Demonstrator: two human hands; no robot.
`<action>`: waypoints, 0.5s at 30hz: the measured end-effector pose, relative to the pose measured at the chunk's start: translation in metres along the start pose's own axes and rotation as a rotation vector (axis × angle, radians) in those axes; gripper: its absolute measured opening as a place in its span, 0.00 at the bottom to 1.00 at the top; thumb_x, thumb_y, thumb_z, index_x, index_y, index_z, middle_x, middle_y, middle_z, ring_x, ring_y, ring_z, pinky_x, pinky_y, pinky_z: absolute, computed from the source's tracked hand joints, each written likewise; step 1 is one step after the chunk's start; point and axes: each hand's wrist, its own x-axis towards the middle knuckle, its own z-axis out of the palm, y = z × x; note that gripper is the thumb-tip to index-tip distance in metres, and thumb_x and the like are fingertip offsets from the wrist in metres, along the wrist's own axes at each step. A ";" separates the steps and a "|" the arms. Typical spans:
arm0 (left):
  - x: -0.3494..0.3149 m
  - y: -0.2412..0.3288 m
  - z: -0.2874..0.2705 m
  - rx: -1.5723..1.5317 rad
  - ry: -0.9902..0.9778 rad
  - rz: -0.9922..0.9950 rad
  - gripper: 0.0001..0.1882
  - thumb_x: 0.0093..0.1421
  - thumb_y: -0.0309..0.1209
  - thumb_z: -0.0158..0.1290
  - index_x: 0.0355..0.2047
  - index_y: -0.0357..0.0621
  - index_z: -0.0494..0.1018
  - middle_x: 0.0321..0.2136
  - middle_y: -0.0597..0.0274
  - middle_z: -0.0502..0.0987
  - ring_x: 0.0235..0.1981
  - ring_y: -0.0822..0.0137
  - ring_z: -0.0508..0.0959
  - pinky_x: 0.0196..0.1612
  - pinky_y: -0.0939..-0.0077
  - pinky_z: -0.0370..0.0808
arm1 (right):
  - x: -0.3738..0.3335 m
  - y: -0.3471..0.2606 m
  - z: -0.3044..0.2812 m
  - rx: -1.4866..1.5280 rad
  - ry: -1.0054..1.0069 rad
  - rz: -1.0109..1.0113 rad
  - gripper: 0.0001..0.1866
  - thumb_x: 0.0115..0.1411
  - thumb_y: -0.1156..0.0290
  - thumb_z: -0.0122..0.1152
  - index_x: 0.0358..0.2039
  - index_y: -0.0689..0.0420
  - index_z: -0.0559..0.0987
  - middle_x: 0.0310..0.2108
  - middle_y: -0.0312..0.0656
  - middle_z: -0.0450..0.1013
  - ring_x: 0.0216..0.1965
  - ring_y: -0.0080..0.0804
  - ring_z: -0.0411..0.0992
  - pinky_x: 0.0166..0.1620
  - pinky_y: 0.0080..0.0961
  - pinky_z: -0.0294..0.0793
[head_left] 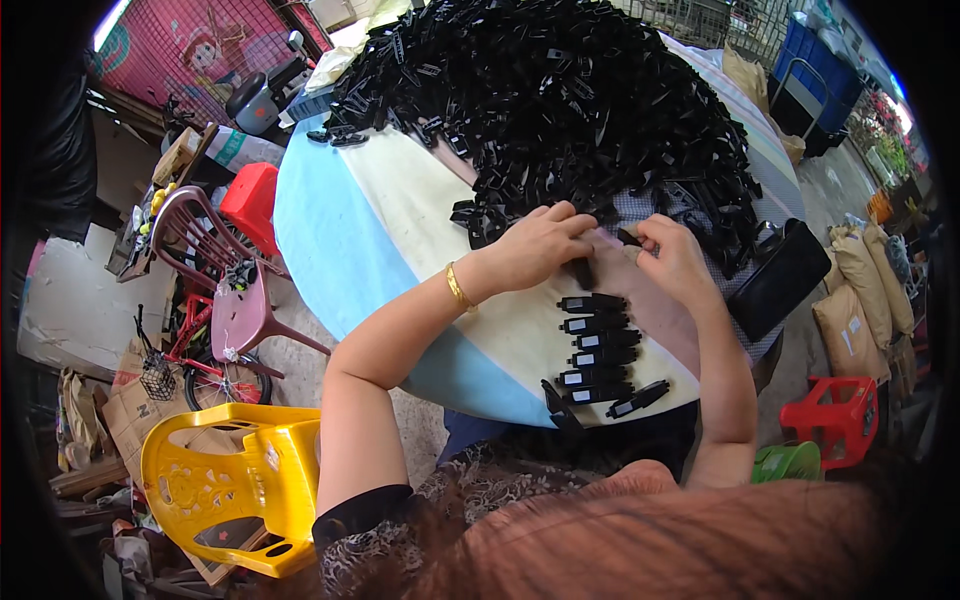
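A large heap of small black plastic pieces covers the far half of the cloth-covered round table. At the heap's near edge, my left hand, with a gold bracelet on its wrist, has its fingers bent down over a black plastic piece, partly hidden under them. Just to its right, my right hand pinches another dark piece between thumb and fingers. Below the hands, several black pieces with pale labels lie in a column, with one tilted piece at the table's near edge.
A black rectangular case lies at the table's right edge. Yellow and pink plastic chairs stand on the left, near a red stool. To the right are another red stool and brown sacks.
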 end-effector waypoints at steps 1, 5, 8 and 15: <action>-0.001 0.001 0.002 -0.002 -0.001 0.000 0.17 0.45 0.20 0.52 0.37 0.47 0.76 0.48 0.59 0.70 0.43 0.57 0.69 0.48 0.67 0.69 | 0.001 -0.001 0.000 0.103 0.002 -0.004 0.11 0.42 0.76 0.61 0.30 0.62 0.78 0.26 0.44 0.70 0.24 0.39 0.69 0.29 0.29 0.69; -0.007 0.014 0.019 -0.193 0.035 -0.230 0.12 0.45 0.24 0.56 0.33 0.44 0.76 0.30 0.59 0.72 0.37 0.56 0.71 0.44 0.66 0.71 | -0.004 -0.012 0.005 0.088 -0.080 -0.130 0.09 0.41 0.75 0.61 0.27 0.62 0.79 0.24 0.44 0.69 0.27 0.40 0.70 0.31 0.32 0.69; -0.010 0.021 0.022 -0.210 0.075 -0.373 0.10 0.45 0.26 0.57 0.31 0.43 0.77 0.30 0.57 0.72 0.36 0.55 0.71 0.42 0.67 0.71 | -0.006 -0.009 0.003 -0.064 -0.072 -0.276 0.08 0.41 0.79 0.58 0.26 0.63 0.78 0.25 0.43 0.70 0.27 0.39 0.70 0.31 0.31 0.69; -0.010 0.023 0.023 -0.397 0.134 -0.414 0.09 0.43 0.27 0.59 0.28 0.41 0.76 0.28 0.57 0.73 0.35 0.56 0.72 0.40 0.68 0.70 | -0.004 -0.010 0.012 -0.088 -0.050 -0.327 0.07 0.39 0.80 0.56 0.23 0.65 0.77 0.25 0.45 0.70 0.29 0.42 0.70 0.32 0.33 0.70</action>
